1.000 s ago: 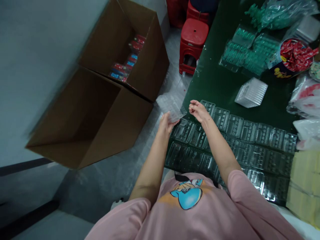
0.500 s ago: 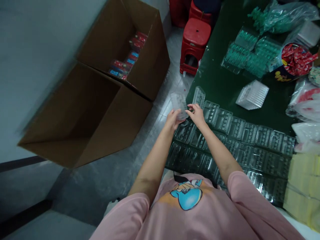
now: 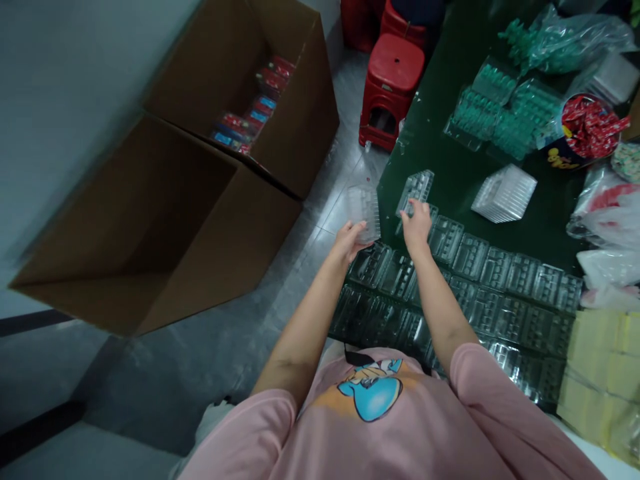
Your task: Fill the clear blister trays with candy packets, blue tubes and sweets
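Over the left end of the far row, right hand (image 3: 418, 223): thumb and fingertips gathered on the near part of a clear tray (image 3: 419, 185); full pinch or mere steadying, cannot tell. Tray sits askew to its neighbours, far end toward the right; contact with the table beneath not resolved. At the table's left edge, left hand (image 3: 349, 240): thumb and fingers clamped on the near end of a tray stack (image 3: 364, 205), ribbed side suggesting several nested. Stack juts past the edge, above the floor (image 3: 333, 207).

Step in hand, as judged: setting one tray at the row's end. Method: square it to the row of clear trays (image 3: 473, 253) before letting go, seat it flat, then lift the fingers straight up so the thin plastic does not drag. Likely light and prone to slide; gentle touch advised. Hold the left stack firmly without bowing its walls, clear of trays already laid.

Farther right on the green table (image 3: 453, 177): second stack (image 3: 505, 193), apart from the rows; beyond it, trays of green pieces (image 3: 473, 113).
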`<state>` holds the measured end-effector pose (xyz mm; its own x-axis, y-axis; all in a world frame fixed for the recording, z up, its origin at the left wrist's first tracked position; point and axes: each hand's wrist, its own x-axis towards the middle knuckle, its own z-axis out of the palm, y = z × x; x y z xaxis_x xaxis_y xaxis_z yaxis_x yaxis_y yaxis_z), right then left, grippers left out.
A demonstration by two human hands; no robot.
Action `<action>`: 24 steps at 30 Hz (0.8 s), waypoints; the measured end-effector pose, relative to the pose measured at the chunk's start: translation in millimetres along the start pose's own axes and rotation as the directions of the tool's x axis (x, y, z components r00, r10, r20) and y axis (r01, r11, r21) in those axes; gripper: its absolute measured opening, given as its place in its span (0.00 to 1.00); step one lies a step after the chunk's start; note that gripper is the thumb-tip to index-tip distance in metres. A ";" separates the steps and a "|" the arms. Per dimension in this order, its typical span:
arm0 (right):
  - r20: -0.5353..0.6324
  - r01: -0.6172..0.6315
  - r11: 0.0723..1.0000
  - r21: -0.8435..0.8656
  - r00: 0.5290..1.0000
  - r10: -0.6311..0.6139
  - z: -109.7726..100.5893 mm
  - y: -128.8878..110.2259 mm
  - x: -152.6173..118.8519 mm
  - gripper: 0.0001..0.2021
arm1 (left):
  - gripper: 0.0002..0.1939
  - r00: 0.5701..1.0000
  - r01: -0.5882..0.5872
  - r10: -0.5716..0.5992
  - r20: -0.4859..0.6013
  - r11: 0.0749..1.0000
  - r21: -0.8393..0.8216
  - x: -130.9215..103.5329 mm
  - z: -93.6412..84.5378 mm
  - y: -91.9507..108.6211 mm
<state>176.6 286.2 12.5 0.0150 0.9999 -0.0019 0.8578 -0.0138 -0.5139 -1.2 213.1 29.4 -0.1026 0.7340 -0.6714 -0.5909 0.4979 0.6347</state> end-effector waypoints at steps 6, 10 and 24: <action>-0.054 -0.165 0.986 0.036 0.984 0.167 -9.0 33.4 5.2 0.24 | 0.18 0.999 0.024 -0.025 -0.034 0.999 -0.048 -7.2 -2.5 -2.5; -0.040 -0.230 0.973 -0.015 0.973 0.229 1.4 38.9 19.5 0.30 | 0.18 0.997 0.010 -0.015 -0.077 0.998 -0.069 -10.4 -6.1 0.9; 0.154 -0.279 0.930 -0.240 0.935 0.321 22.6 4.1 113.2 0.37 | 0.18 0.989 -0.067 0.062 -0.133 0.997 -0.028 -40.1 -43.2 10.2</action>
<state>170.2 399.4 -9.1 0.2098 0.9309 -0.2990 0.9165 -0.2937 -0.2714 -37.7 168.8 46.2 -0.2451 0.6953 -0.6757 -0.6052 0.4348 0.6669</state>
